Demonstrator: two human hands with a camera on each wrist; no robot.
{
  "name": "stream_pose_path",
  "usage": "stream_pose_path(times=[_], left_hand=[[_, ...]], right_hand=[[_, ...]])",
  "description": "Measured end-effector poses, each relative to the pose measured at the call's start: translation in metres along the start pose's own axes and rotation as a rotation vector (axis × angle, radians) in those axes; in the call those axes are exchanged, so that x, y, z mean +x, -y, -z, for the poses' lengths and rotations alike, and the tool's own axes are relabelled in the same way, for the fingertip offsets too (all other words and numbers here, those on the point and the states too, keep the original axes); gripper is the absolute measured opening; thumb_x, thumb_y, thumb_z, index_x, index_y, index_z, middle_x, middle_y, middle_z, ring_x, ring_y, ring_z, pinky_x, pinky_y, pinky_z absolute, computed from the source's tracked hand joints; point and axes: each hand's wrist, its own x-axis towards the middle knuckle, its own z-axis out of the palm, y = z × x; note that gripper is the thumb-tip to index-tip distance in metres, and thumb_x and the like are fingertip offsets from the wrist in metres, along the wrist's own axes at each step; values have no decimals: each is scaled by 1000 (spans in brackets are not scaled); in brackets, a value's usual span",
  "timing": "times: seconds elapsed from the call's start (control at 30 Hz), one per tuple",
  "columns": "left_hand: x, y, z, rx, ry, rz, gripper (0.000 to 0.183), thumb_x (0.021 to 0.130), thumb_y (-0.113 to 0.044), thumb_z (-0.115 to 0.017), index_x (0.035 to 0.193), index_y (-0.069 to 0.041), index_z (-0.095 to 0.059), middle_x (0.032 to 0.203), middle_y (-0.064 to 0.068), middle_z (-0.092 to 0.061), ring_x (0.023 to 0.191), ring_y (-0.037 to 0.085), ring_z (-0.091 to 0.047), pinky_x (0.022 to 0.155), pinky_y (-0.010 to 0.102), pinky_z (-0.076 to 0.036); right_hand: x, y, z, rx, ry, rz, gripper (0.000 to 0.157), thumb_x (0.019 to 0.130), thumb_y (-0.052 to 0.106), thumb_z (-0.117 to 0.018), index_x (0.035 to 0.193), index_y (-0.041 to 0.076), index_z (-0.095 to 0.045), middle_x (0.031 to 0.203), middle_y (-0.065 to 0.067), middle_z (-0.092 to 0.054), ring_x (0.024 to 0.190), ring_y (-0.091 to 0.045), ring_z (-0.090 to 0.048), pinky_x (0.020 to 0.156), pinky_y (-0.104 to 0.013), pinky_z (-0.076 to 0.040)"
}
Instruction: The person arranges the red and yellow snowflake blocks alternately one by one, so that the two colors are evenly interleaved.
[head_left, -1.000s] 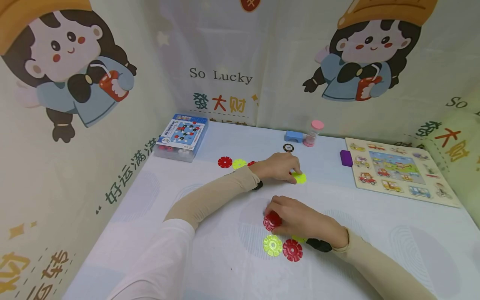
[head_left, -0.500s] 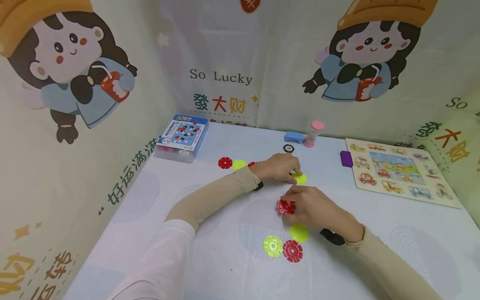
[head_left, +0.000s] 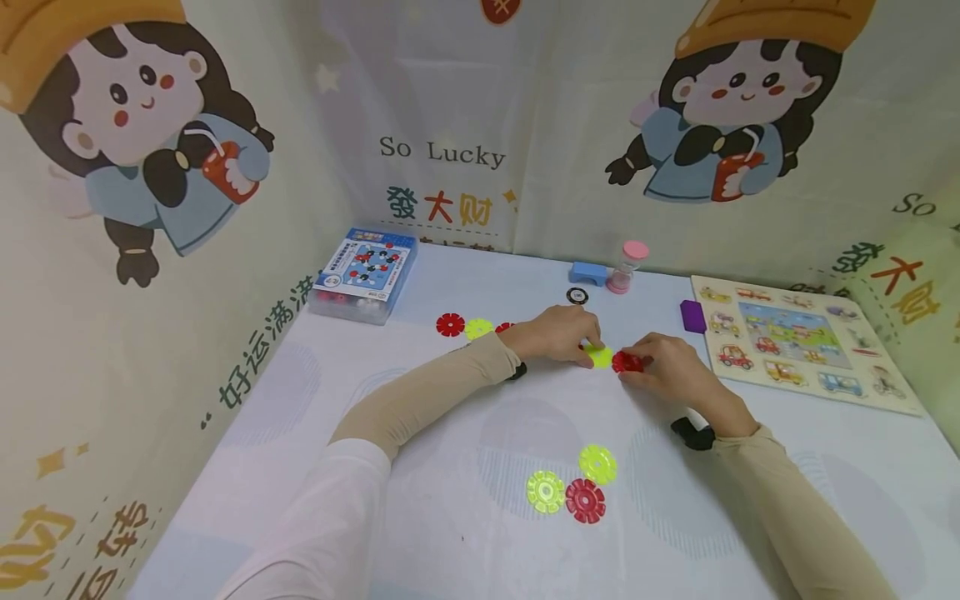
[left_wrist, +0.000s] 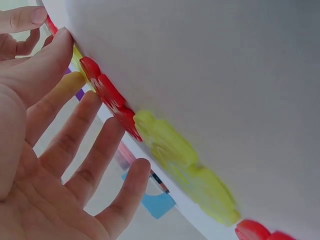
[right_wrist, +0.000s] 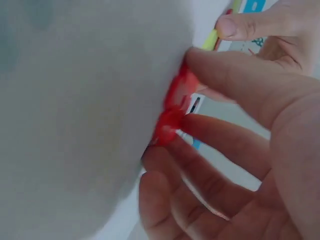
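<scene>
My right hand (head_left: 671,371) pinches a red notched plastic disc (head_left: 627,362) between thumb and fingers, at the right end of a row of discs. Beside it, a yellow-green notched disc (head_left: 599,357) is held at its edge by the thumb and index finger of my left hand (head_left: 555,333). In the left wrist view the row runs on with a red disc (left_wrist: 111,95) and a yellow-green disc (left_wrist: 185,165). The row's left end shows a red disc (head_left: 450,325) and a yellow-green disc (head_left: 478,329). My left hand hides the middle of the row in the head view.
Nearer the person lie two yellow-green discs (head_left: 597,464) and a red disc (head_left: 585,500). A boxed set (head_left: 363,275) stands back left. Behind the hands are a black ring-shaped chip (head_left: 577,296), blue block (head_left: 588,273), hourglass (head_left: 627,267), purple block (head_left: 692,317) and picture board (head_left: 802,346).
My right hand has lifted the red disc from the near group and carried it forward and right to the row's end. My left hand has stayed in place.
</scene>
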Motion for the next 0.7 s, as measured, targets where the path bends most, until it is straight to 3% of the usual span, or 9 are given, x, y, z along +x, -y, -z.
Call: stream_pose_path(times=[0.2,0.47,0.6,0.7], left_hand=[[-1,-1,2,13,0,-1,43,83,-39,-70,124,-25,-63,124,-6,-61,115,10,-53,94,27,-47],[1,-2,4,11,13,13,42,82,-40,-71,122,-26,-65,122,-7,-62,113,8,-54,91,27,-47],[4,-3,6,30,24,33,42,80,-42,-72,120,-29,-66,120,-10,-62,112,7,-53,89,27,-47],[8,-5,7,38,18,34,45,79,-43,-73,121,-29,-66,121,-10,-61,112,6,-52,89,27,-46]], right_hand=[[1,1,0,-17,21,-38,37,78,20,-77,108,0,-71,99,-19,-65,89,-30,-60,74,-42,-55],[-5,7,-4,-9,0,-86,47,80,27,-76,118,2,-66,106,-18,-62,92,-28,-59,77,-43,-54],[-19,33,-9,-5,-69,-9,48,75,31,-80,115,7,-69,105,-12,-63,92,-23,-58,76,-40,-55],[-35,68,-12,-8,-29,88,48,72,36,-81,113,14,-70,104,-2,-64,94,-15,-57,77,-35,-54]])
